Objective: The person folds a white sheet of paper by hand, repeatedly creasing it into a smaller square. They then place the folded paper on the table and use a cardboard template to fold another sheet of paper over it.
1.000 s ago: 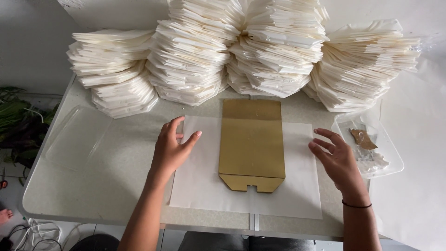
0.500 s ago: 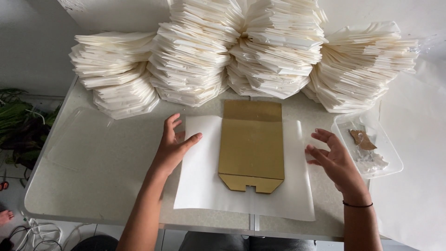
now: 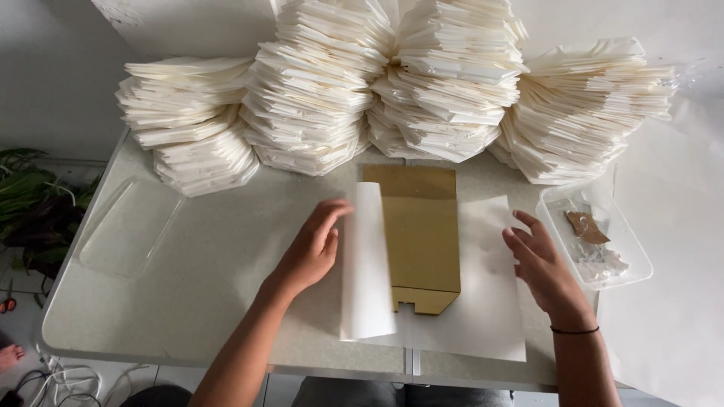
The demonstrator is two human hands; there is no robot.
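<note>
A brown cardboard template (image 3: 419, 235) lies on a white paper sheet (image 3: 483, 309) in the middle of the table. My left hand (image 3: 311, 251) lifts the sheet's left edge, and that flap (image 3: 366, 271) stands curled up over the template's left side. My right hand (image 3: 541, 262) hovers with fingers spread over the right part of the sheet, just right of the template; I cannot tell whether it touches the paper.
Tall stacks of folded white paper pieces (image 3: 392, 90) line the back of the pale table (image 3: 204, 286). A clear plastic lid (image 3: 130, 226) lies at the left. A clear tray (image 3: 599, 241) with scraps sits at the right. Green plants (image 3: 26, 203) lie beyond the table's left edge.
My left hand moved right and raised the sheet's left edge, folding it up toward the template. My right hand shifted slightly over the sheet's right side.
</note>
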